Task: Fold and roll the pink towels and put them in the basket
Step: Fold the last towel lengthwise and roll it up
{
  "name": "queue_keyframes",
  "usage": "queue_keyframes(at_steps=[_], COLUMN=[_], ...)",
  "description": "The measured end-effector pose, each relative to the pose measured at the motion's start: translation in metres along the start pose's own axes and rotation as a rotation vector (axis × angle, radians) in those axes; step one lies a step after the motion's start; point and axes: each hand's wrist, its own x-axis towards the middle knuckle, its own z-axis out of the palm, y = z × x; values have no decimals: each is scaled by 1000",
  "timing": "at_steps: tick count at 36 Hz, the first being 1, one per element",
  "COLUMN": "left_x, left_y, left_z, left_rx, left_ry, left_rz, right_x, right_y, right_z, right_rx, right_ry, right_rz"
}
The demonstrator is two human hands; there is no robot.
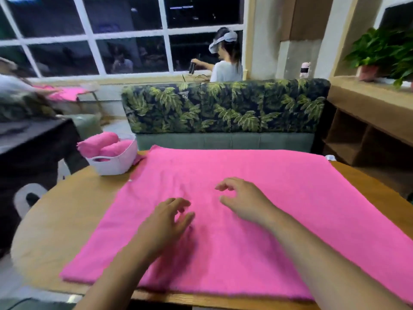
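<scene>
Across the wooden tabletop (73,209), in the head view, one pink towel (290,209) lies spread flat and covers most of the surface. Its near edge runs along the tabletop's near edge. At the towel's far right corner, about two o'clock, sits one small white tag (330,157), and any print on it is too small to read.

Two bare hands are over the middle of the towel. The left hand (165,222), at about seven o'clock from the centre, has its fingers loosely spread and holds nothing; it is blurred, and I cannot tell whether it touches the cloth. The right hand (243,198), just beside it toward one o'clock, has relaxed, slightly bent fingers and also holds nothing.

At ten o'clock, just off the towel's far left corner, stands one white basket (116,163) on the tabletop. It holds two rolled pink towels: one rolled towel (98,144) juts out over the rim, and a second rolled towel (117,148) lies against it.

Beyond the tabletop at twelve o'clock is a green sofa with a leaf-print back (223,108). Behind it a person wearing a white headset (225,63) stands by a white-framed window (165,32). One potted plant (380,50) sits on a ledge at two o'clock. Another pink cloth (64,93) lies on a separate table at ten o'clock.
</scene>
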Motion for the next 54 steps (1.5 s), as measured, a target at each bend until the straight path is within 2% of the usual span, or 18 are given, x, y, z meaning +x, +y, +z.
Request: queue_keyframes(at_steps=[4,7,11,14,19,27,31,41,43,46,49,54], left_x=[-36,-62,-91,-98,-93,-69,-51,-38,-50,-89,-137,-175], left_y=[-53,-88,-129,-139,-141,-141,-140,-152,-154,-159,-162,-176], left_z=[-34,-60,-83,-91,-95,-94,-98,-102,-107,-120,-137,-137], left_rx=[17,91,280,226,63,59,-68,-65,-72,-75,-228,-190], left_ry=[127,221,145,93,105,79,98,-69,-113,-162,-223,-77], left_rz=[-168,-359,-659,-718,-703,-618,-678,-733,-668,-414,-222,-154], right_x=[54,87,124,137,136,132,132,131,131,132,132,130], right_y=[-39,-64,-77,-84,-98,-107,-104,-98,-96,-94,-94,-98], right_z=[49,77,108,125,131,129,132,134,134,134,132,128], right_rx=[-21,-84,-234,-343,-477,-516,-501,-477,-481,-489,-493,-509], right_ry=[-152,-233,-275,-324,-294,-310,-302,-302,-305,-318,-323,-330], right_rz=[-39,-57,-23,-2,28,85,105,100,92,84,79,65])
